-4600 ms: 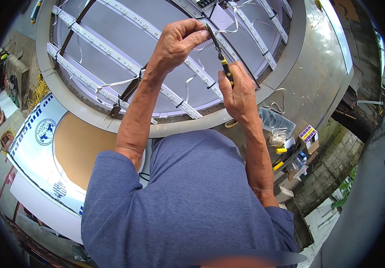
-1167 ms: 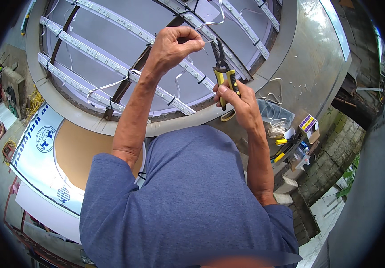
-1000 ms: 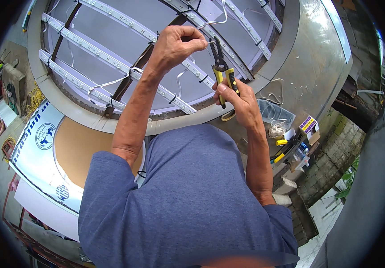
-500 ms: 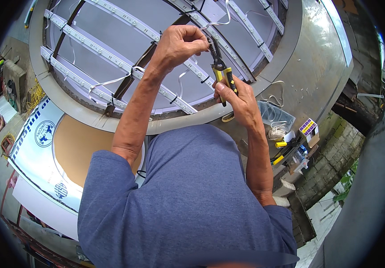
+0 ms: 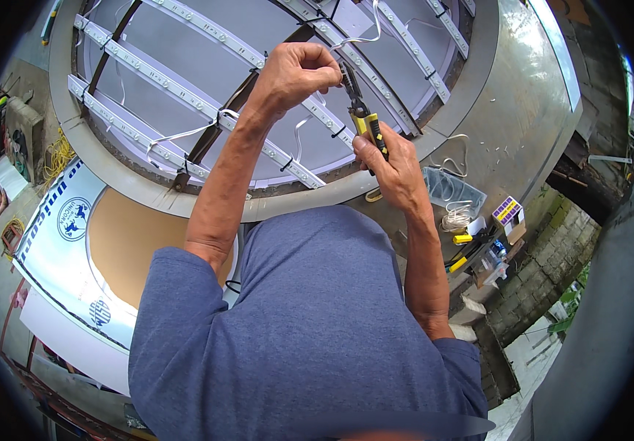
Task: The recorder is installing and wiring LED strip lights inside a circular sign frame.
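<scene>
My right hand (image 5: 393, 167) grips yellow-and-black wire-stripping pliers (image 5: 361, 121), with the thumb along the handle. The dark jaws point up and away, and their tip meets the fingertips of my left hand (image 5: 295, 77). That hand is closed in a pinch between thumb and forefinger. A thin white wire (image 5: 357, 40) runs from the upper right to its fingers; the pinched end is too small to see clearly. Below both hands lies a large round frame (image 5: 140, 192) crossed by white LED strips (image 5: 157, 79), which are tied to dark bars with black ties.
Right of the frame, a metal surface (image 5: 508, 121) carries wire scraps. A clear plastic tray (image 5: 453, 187), a coil of white wire (image 5: 458, 216), a purple-and-yellow box (image 5: 507, 210) and yellow-handled tools (image 5: 458, 263) lie nearby. At left is a printed sheet (image 5: 45, 234) with a round brown area.
The pliers' handles have come closer together in my right hand, and the jaws have narrowed beside my left fingertips. My left hand has hardly moved.
</scene>
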Demonstrator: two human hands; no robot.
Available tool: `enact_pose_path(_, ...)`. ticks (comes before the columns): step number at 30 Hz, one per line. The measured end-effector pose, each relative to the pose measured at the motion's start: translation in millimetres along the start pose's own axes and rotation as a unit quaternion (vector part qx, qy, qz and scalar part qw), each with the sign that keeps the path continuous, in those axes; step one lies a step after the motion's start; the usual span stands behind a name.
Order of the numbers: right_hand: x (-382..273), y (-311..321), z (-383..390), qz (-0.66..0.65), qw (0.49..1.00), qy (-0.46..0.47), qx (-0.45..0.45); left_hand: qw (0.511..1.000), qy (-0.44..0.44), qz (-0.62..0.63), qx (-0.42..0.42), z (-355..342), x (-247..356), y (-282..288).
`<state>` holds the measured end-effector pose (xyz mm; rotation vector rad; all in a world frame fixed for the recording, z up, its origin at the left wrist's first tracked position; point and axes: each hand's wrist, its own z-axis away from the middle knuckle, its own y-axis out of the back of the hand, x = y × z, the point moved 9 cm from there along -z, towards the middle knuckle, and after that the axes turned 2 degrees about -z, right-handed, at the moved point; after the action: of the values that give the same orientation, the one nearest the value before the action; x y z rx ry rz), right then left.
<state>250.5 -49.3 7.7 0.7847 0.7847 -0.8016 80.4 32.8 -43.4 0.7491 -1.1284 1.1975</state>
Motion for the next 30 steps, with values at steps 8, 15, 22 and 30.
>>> enact_pose_path(8, 2.7, -0.8, -0.6, 0.007, 1.0, -0.011, -0.001, 1.0, 0.0, 0.009, -0.001, -0.1, -2.6, 0.7)
enact_pose_path(15, -1.2, -1.5, -0.5, 0.035, 0.999, 0.01, 0.011, 1.0, -0.015, 0.021, 0.011, -1.5, -3.6, 3.3)
enact_pose_path(22, 0.5, -2.1, -0.1, 0.031, 0.999, -0.003, 0.008, 1.0, -0.014, 0.019, 0.007, -0.7, -3.3, 3.7)
enact_pose_path(30, 0.5, -3.0, -0.4, 0.017, 1.0, 0.002, 0.012, 1.0, -0.014, 0.013, 0.002, -1.1, -4.0, 3.4)
